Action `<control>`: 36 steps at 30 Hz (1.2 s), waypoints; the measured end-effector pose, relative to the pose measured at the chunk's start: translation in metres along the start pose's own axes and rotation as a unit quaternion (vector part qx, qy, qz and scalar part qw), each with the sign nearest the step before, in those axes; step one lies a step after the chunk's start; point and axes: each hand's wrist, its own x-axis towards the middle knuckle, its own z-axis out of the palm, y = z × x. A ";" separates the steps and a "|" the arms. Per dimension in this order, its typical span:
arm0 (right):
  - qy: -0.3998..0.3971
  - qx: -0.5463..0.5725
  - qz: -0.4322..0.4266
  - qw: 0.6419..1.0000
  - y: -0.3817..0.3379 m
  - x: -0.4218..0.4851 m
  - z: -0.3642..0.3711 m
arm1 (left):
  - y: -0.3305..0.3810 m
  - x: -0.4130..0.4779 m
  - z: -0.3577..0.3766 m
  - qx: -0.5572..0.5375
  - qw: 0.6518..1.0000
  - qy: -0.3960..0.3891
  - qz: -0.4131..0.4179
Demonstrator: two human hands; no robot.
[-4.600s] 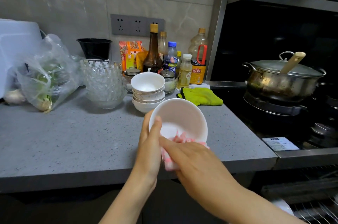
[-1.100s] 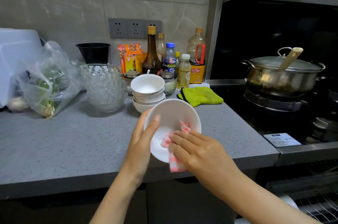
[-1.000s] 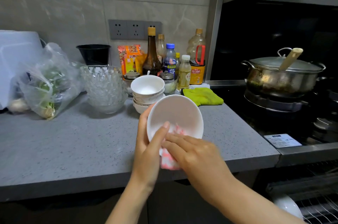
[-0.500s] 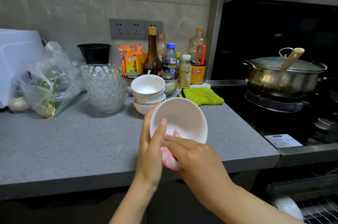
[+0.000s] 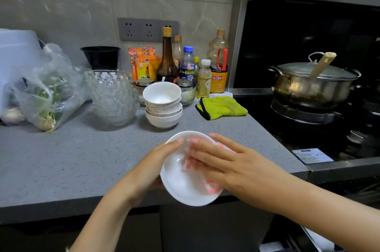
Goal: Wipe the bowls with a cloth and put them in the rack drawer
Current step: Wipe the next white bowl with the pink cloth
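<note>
My left hand (image 5: 153, 166) grips a white bowl (image 5: 182, 187) by its left rim, over the front edge of the grey counter (image 5: 72, 159). The bowl's opening faces up toward me. My right hand (image 5: 230, 164) lies flat inside it, pressing a pink-and-white cloth (image 5: 210, 187) against the inner wall; most of the cloth is hidden under my fingers. A stack of several white bowls (image 5: 163, 104) stands on the counter behind. The rack drawer (image 5: 320, 243) shows only as a sliver at the bottom right.
A stack of cut-glass bowls (image 5: 112, 96) and a plastic bag of greens (image 5: 44, 91) sit at the left. Sauce bottles (image 5: 167, 56) line the wall. A green cloth (image 5: 222, 108) lies by the stove, where a lidded steel pot (image 5: 312, 84) sits on a burner.
The bowl has tipped from facing me to opening upward and sits lower. My right hand has moved from the lower rim to flat inside the bowl with the cloth.
</note>
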 end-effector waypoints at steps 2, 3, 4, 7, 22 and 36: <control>0.005 0.067 0.031 0.997 -0.008 0.000 -0.001 | -0.001 -0.003 0.001 -0.002 1.000 0.007 0.005; -0.001 0.092 0.043 0.995 -0.013 0.000 -0.001 | -0.002 -0.004 0.002 -0.003 1.000 0.015 0.011; -0.008 0.104 0.054 0.993 -0.016 0.000 -0.001 | -0.003 -0.005 0.003 -0.005 1.000 0.025 0.018; -0.043 0.114 0.093 0.988 -0.019 0.002 -0.005 | -0.001 -0.006 0.008 -0.017 0.999 0.041 0.031; -0.062 0.171 0.223 0.958 -0.042 0.031 -0.018 | 0.005 -0.015 0.032 -0.026 0.986 0.135 0.097; -0.010 0.187 0.219 0.957 -0.037 0.037 -0.009 | 0.004 -0.016 0.037 -0.058 0.981 0.165 0.081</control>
